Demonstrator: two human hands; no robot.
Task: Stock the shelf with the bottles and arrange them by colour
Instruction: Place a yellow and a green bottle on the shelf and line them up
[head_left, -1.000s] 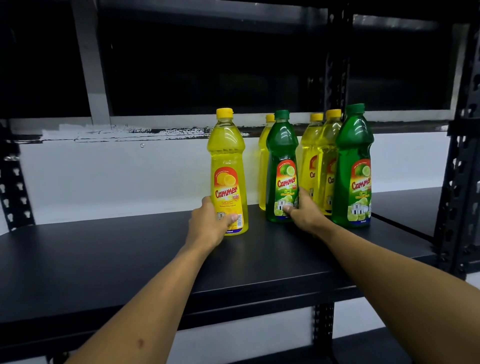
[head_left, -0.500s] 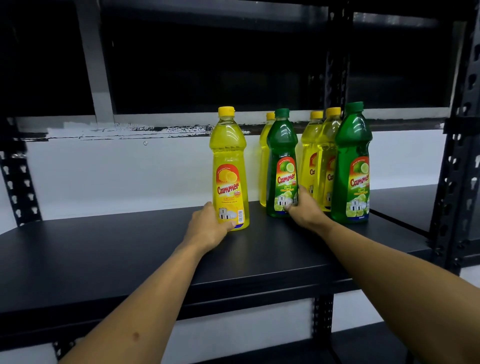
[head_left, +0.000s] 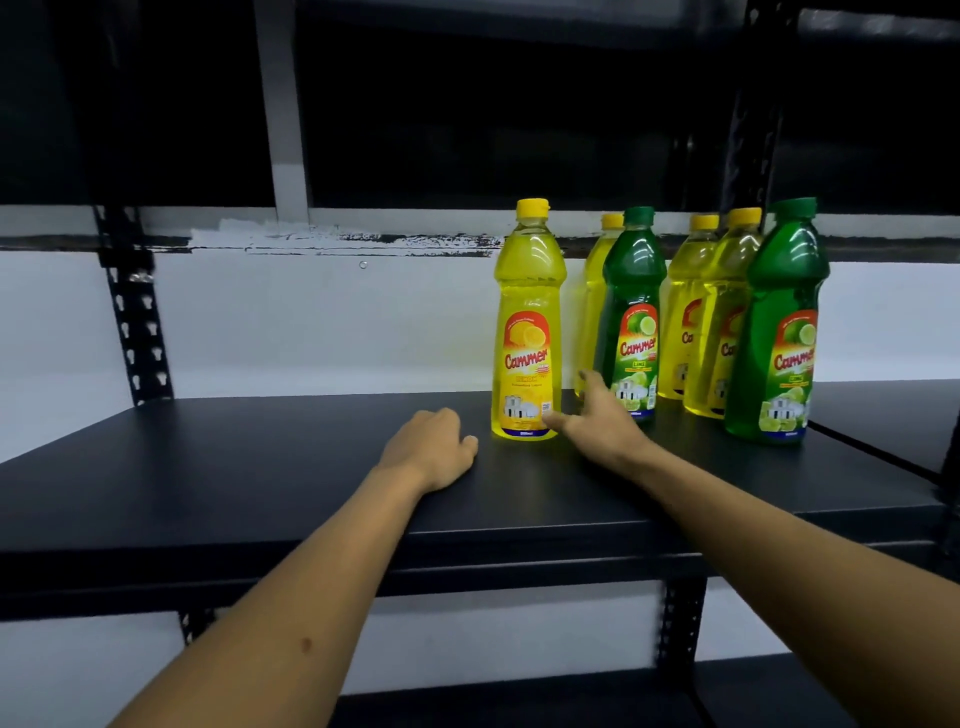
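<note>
Your left hand (head_left: 428, 449) rests knuckles-up, fingers loosely curled and holding nothing, just left of the front yellow bottle (head_left: 527, 332) and apart from it. Your right hand (head_left: 597, 415) reaches in just right of that bottle's base, fingers spread and relaxed, thumb tip close against its label. Both forearms stretch forward.

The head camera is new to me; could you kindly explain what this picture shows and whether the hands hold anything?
The camera sits on a person's head, looking forward and down, so both bare arms reach in from below. On the black shelf stand six bottles: four yellow, two green. The front yellow bottle stands left of the cluster, beside a green bottle. The left hand rests on the shelf, holding nothing. The right hand is open between those two bottles, gripping neither.
</note>
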